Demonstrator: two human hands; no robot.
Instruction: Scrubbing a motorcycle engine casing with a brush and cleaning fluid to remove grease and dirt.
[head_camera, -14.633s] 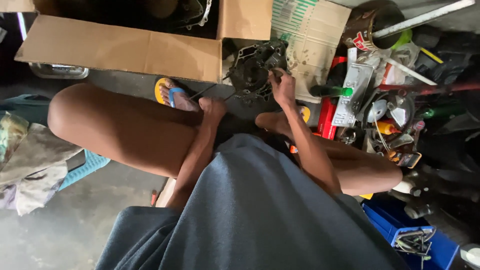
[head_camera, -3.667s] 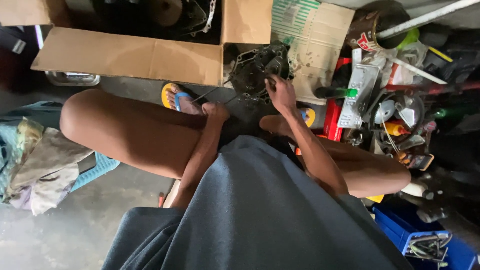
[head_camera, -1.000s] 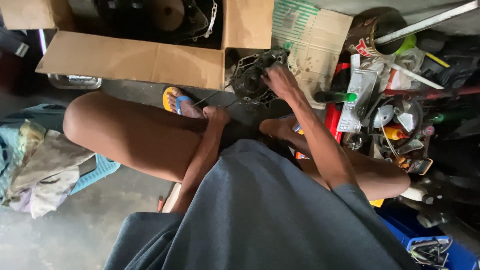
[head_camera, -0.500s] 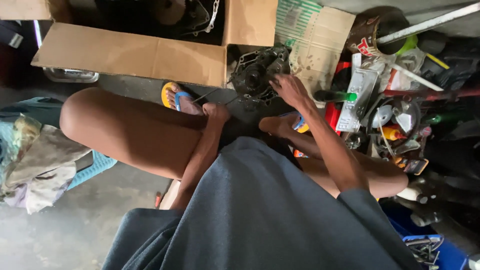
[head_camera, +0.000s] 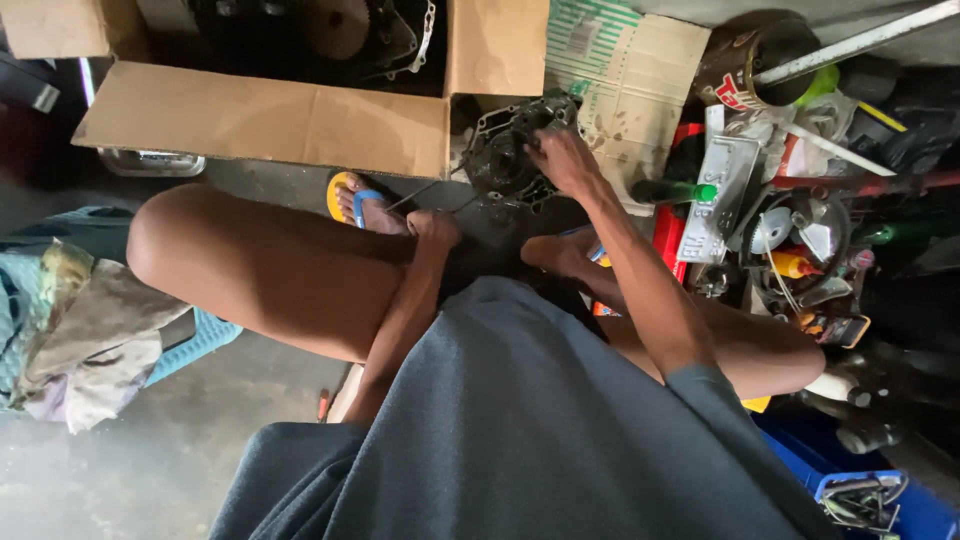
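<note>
Right hand (head_camera: 562, 158) extended forward, fingers curled; left hand (head_camera: 436, 228) low, closed.

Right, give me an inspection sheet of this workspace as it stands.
Surface: bare grey concrete floor; the person sits low over it.
Job's things: dark metal engine casing on the floor between the feet.
Clutter: open cardboard box holding a sprocket and chain; green bottle; rusty can; crumpled rags; blue crate.
Grippers: right hand on the casing's top edge; left hand holds a thin rod pointing towards the foot in a yellow sandal.
Cables: nothing seen.
Surroundings: dim, crowded with parts on the right.
</note>
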